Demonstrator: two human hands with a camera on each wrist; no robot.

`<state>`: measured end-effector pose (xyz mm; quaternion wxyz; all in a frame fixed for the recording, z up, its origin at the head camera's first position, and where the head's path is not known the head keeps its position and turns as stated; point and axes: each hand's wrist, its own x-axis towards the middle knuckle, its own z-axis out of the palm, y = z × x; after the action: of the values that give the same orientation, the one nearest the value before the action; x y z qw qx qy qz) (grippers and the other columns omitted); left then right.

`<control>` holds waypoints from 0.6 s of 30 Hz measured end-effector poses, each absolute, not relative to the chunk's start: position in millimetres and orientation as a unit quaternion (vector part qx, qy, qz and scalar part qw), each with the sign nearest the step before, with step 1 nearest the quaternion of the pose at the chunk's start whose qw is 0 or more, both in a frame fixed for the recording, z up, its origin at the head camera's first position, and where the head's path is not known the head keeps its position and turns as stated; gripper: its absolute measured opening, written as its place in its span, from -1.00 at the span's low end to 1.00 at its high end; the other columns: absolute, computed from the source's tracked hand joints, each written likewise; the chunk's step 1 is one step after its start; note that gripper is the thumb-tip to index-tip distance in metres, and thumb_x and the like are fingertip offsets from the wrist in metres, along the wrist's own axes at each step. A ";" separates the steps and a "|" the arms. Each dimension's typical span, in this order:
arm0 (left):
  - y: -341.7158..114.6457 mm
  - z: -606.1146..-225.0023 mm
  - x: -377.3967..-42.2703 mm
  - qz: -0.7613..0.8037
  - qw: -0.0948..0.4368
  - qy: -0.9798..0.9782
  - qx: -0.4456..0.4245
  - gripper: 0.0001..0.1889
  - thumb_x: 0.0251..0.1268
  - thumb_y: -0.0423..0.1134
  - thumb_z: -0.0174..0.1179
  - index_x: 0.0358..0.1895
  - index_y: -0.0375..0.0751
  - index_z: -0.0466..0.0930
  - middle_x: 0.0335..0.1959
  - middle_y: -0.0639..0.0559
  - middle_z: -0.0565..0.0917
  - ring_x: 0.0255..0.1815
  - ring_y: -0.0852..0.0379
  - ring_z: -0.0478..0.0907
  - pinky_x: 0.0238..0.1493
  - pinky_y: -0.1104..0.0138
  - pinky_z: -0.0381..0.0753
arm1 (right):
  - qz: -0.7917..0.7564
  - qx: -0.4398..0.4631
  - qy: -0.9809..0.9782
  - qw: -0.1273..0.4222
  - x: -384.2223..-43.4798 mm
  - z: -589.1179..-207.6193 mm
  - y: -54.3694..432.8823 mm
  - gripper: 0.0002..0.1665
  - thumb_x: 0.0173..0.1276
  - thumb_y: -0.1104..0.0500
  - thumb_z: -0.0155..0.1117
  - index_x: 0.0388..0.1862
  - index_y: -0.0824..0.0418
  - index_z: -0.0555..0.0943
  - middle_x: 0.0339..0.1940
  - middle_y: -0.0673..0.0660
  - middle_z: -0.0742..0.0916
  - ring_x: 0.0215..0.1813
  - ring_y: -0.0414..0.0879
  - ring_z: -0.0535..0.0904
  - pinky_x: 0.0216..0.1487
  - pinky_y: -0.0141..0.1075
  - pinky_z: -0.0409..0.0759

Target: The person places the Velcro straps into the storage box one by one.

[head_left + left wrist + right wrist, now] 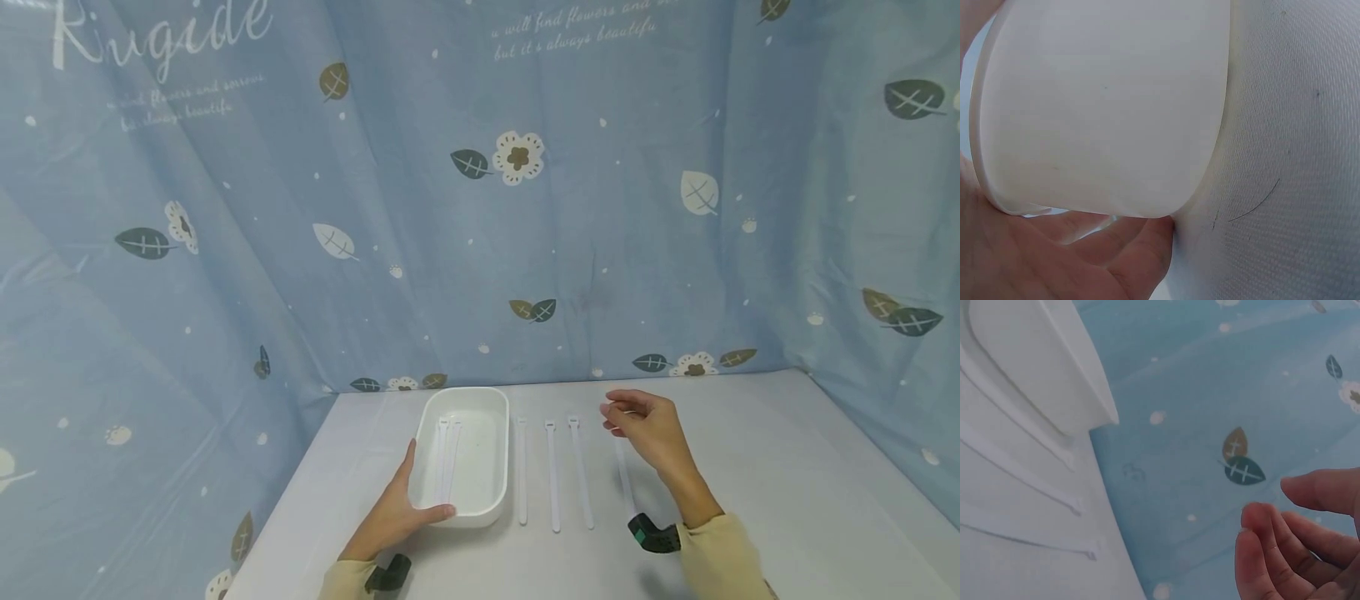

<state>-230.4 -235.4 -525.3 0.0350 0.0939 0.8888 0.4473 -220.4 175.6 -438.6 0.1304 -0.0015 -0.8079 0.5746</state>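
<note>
On the left of the table, my left hand [399, 507] grips a white rectangular plastic basin [482, 467], thumb over its near rim and fingers along the left side. In the left wrist view those fingers [1141, 253] lie against the basin's wall [1104, 112]. Two white cable ties [447, 458] lie side by side inside. My right hand [645, 425] hovers over the far end of a cable tie [624, 477], at the right of a row. Its bent fingers and thumb hold nothing; the right wrist view shows a gap between thumb and fingertips [1250, 550].
Between the basin and the right hand, three more cable ties lie lengthwise on the white table: one beside the basin [522, 475], a middle one [553, 479] and another [581, 475]. A blue curtain [420, 208] with leaves and flowers hangs behind the table and at both sides.
</note>
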 end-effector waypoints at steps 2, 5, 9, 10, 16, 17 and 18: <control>-235.7 -525.4 -230.4 0.448 0.035 0.888 0.095 0.42 0.03 0.08 0.60 0.71 -0.11 -0.40 0.74 -0.23 -0.16 0.70 -0.39 -0.06 0.57 -0.37 0.10 | 0.568 -0.005 -0.812 0.130 -221.0 -441.8 179.1 -0.55 0.49 0.13 0.35 0.21 0.40 0.64 -0.08 0.31 0.78 -0.24 -0.18 0.79 -0.15 -0.43 0.77; -235.6 -525.9 -230.3 0.448 0.035 0.888 0.097 0.42 0.02 0.09 0.60 0.71 -0.11 -0.39 0.74 -0.23 -0.17 0.71 -0.38 -0.06 0.57 -0.36 0.09 | 0.565 -0.015 -0.815 0.127 -221.4 -446.2 183.8 -0.55 0.50 0.12 0.34 0.22 0.39 0.63 -0.07 0.32 0.77 -0.23 -0.19 0.79 -0.15 -0.43 0.76; -235.4 -526.9 -229.7 0.450 0.037 0.887 0.096 0.42 0.03 0.08 0.60 0.71 -0.12 -0.39 0.74 -0.22 -0.16 0.71 -0.37 -0.07 0.58 -0.36 0.08 | 0.559 -0.032 -0.820 0.118 -222.2 -452.3 189.4 -0.54 0.51 0.12 0.33 0.24 0.39 0.62 -0.04 0.32 0.77 -0.21 -0.19 0.78 -0.15 -0.43 0.76; -235.4 -527.1 -229.6 0.450 0.038 0.887 0.094 0.42 0.02 0.08 0.60 0.71 -0.12 -0.39 0.74 -0.22 -0.16 0.71 -0.37 -0.07 0.58 -0.36 0.07 | 0.556 -0.035 -0.822 0.117 -222.5 -453.6 190.4 -0.53 0.51 0.12 0.33 0.25 0.39 0.61 -0.03 0.32 0.77 -0.20 -0.17 0.78 -0.15 -0.43 0.76; -234.9 -526.6 -230.4 0.451 0.036 0.887 0.087 0.42 0.01 0.09 0.61 0.72 -0.11 -0.37 0.75 -0.22 -0.15 0.71 -0.37 -0.08 0.59 -0.36 0.05 | 0.543 -0.052 -0.830 0.118 -226.3 -462.3 195.3 -0.53 0.50 0.13 0.33 0.24 0.41 0.61 -0.02 0.34 0.76 -0.14 -0.03 0.80 -0.16 -0.38 0.78; -234.8 -526.2 -230.5 0.452 0.037 0.887 0.087 0.42 0.01 0.08 0.61 0.72 -0.10 -0.38 0.75 -0.21 -0.16 0.71 -0.36 -0.08 0.59 -0.36 0.05 | 0.539 -0.054 -0.832 0.117 -227.0 -464.0 196.0 -0.53 0.49 0.13 0.34 0.23 0.42 0.61 -0.03 0.34 0.76 -0.15 -0.03 0.79 -0.16 -0.38 0.78; -234.6 -525.7 -230.5 0.453 0.038 0.886 0.086 0.42 0.01 0.08 0.61 0.72 -0.09 -0.38 0.75 -0.21 -0.16 0.71 -0.37 -0.08 0.59 -0.36 0.05 | 0.536 -0.057 -0.834 0.116 -227.7 -465.9 196.7 -0.53 0.49 0.14 0.34 0.23 0.42 0.61 -0.04 0.34 0.76 -0.15 -0.03 0.79 -0.17 -0.37 0.78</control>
<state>-230.5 -234.6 -525.7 0.0375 0.0865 0.8863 0.4534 -227.7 196.7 -465.9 0.1162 -0.0575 -0.8340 0.5363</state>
